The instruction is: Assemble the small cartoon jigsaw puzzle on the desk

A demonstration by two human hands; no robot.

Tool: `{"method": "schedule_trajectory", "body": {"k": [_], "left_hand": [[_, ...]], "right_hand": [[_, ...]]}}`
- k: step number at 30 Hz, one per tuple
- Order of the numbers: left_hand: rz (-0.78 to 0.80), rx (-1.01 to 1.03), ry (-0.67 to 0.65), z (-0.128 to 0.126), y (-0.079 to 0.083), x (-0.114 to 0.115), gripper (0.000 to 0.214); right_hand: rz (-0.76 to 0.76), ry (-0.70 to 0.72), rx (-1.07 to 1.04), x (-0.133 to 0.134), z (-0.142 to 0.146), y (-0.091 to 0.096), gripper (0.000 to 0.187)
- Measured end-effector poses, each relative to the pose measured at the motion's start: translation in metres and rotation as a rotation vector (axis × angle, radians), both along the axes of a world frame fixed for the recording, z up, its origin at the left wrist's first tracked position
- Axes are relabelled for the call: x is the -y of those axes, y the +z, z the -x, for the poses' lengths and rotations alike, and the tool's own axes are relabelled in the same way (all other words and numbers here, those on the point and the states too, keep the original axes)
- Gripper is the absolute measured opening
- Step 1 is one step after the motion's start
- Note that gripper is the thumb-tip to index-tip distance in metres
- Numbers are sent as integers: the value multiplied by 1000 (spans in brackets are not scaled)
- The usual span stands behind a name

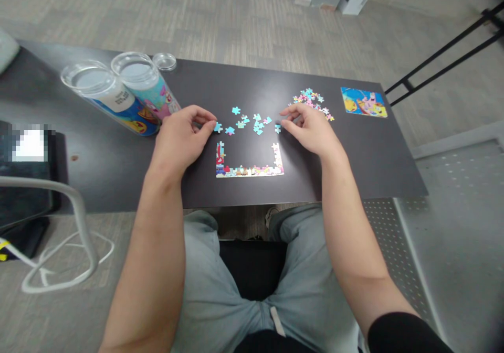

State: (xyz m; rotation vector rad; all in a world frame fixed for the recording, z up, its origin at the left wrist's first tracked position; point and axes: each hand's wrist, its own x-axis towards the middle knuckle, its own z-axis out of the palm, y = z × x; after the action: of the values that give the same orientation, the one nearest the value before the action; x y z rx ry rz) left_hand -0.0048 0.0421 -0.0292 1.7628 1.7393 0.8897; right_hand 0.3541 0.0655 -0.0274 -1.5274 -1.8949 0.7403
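A U-shaped strip of joined jigsaw pieces [252, 172] lies on the dark table, forming a bottom edge and two short sides. My left hand [179, 138] is at its upper left, thumb and index finger pinched at the edge of a blue puzzle piece [218, 127]. On the other side, my right hand [311, 130] has its thumb and fingers slightly apart, the thumb tip beside another blue puzzle piece [277, 128]. Between the hands lie several loose blue pieces [258, 127]. A pile of mixed pieces [309, 97] sits behind my right hand, which partly hides it.
Two clear-topped printed canisters [114, 104] [147, 88] stand left of my left hand, with a clear lid [164, 62] behind them. A colourful picture card [364, 102] lies at the right. A black device [27, 180] and white cable [84, 227] are at far left.
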Motion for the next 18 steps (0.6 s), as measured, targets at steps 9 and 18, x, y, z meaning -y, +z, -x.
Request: {"method": "schedule_trajectory", "body": {"k": [9,18], "left_hand": [[5,-28,25,-4,1,1,14],[2,-76,42,-6,2,1,19]], "right_hand": [[-136,-71,62,-3,-11,8,17],[-136,-33,109,-5,2,8,19]]}}
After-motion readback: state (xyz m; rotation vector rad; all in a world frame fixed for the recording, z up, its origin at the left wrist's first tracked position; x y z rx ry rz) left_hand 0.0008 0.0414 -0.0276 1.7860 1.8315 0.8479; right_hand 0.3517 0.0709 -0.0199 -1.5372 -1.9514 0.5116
